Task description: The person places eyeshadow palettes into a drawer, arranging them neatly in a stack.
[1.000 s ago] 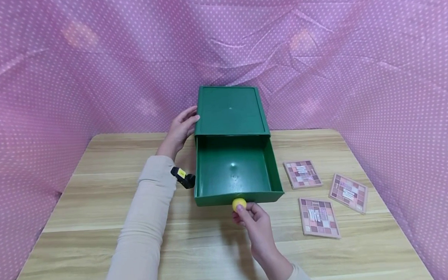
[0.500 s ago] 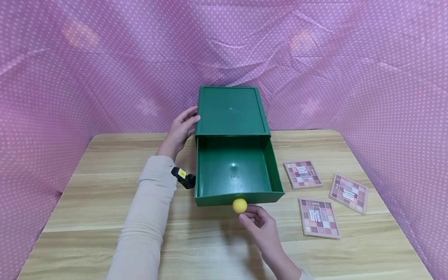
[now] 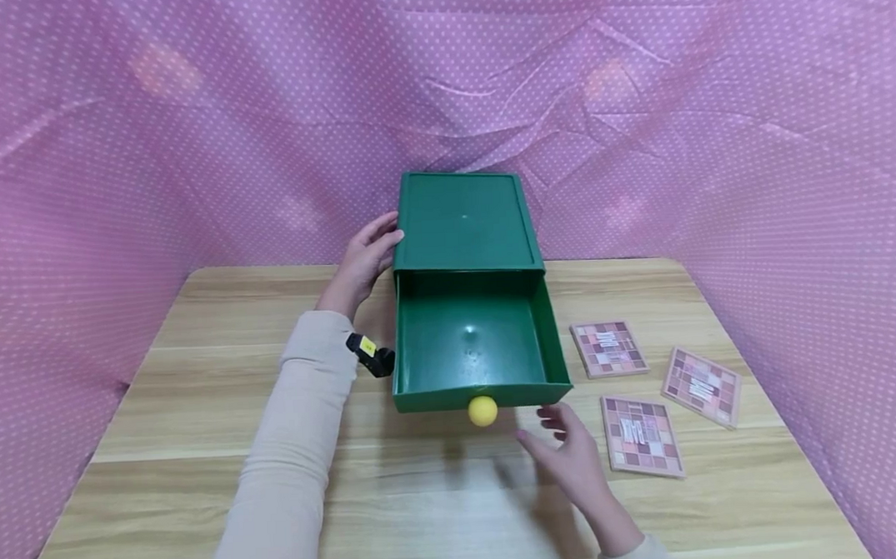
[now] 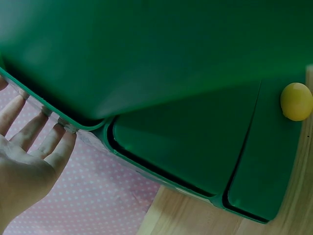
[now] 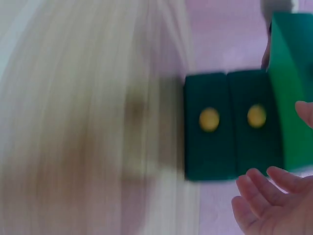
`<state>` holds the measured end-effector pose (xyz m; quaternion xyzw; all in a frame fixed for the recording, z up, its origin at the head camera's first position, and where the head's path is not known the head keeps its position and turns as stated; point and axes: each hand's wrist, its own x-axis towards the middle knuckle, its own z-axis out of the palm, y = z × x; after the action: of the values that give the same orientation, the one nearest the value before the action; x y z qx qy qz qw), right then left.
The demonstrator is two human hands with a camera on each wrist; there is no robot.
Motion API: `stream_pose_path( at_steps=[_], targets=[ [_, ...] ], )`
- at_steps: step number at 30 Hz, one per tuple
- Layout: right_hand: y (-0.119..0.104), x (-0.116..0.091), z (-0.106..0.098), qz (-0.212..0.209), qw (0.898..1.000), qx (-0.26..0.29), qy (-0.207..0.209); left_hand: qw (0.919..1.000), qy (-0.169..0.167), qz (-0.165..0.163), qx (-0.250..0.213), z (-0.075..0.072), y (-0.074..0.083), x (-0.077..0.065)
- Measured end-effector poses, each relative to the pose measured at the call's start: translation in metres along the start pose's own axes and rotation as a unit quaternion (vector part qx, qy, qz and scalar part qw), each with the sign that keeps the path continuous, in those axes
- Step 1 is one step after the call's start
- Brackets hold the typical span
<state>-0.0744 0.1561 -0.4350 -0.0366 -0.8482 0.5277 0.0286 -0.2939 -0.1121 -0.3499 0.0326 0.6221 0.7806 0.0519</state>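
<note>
A green drawer cabinet [image 3: 464, 220] stands at the back of the table, its top drawer [image 3: 438, 399] pulled out with nothing inside. On the drawer's front sits a round yellow knob [image 3: 483, 411]. My left hand [image 3: 361, 265] rests its fingers, nearly straight, against the cabinet's left side; the left wrist view shows the same hand [image 4: 29, 161] from below. To the right of the knob, apart from it, my right hand [image 3: 572, 462] hovers with loosely bent fingers, holding nothing. Two lower drawer fronts with yellow knobs [image 5: 209, 120] show blurred in the right wrist view.
Three pink eyeshadow palettes lie flat on the wooden table [image 3: 220, 389] at the right: one at the back [image 3: 609, 349], one far right [image 3: 702, 387], one in front [image 3: 642, 436]. Pink dotted cloth [image 3: 439, 71] surrounds the table's back and sides.
My right hand has let go of the yellow knob and moved right, its fingers spreading. The drawer stays pulled out, and my left hand keeps its place on the cabinet.
</note>
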Motion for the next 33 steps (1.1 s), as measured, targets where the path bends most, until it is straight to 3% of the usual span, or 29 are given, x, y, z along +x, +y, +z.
stream_pose_path(
  at_steps=[8,18,26,33],
  targets=[
    [0.029,0.008,-0.034,0.032,0.996,-0.07,0.055,1.0,0.0,0.002,0.003,0.0,0.001,0.0],
    [0.063,0.007,-0.064,0.064,0.978,-0.137,0.147,1.0,-0.001,0.0,0.008,0.0,0.0,-0.003],
    [0.08,-0.003,-0.074,0.168,0.95,-0.213,0.156,1.0,0.0,-0.001,0.001,-0.001,-0.001,-0.002],
    [0.094,-0.007,-0.076,0.241,0.929,-0.23,0.159,1.0,0.004,-0.001,0.004,0.0,-0.001,-0.002]
  ],
)
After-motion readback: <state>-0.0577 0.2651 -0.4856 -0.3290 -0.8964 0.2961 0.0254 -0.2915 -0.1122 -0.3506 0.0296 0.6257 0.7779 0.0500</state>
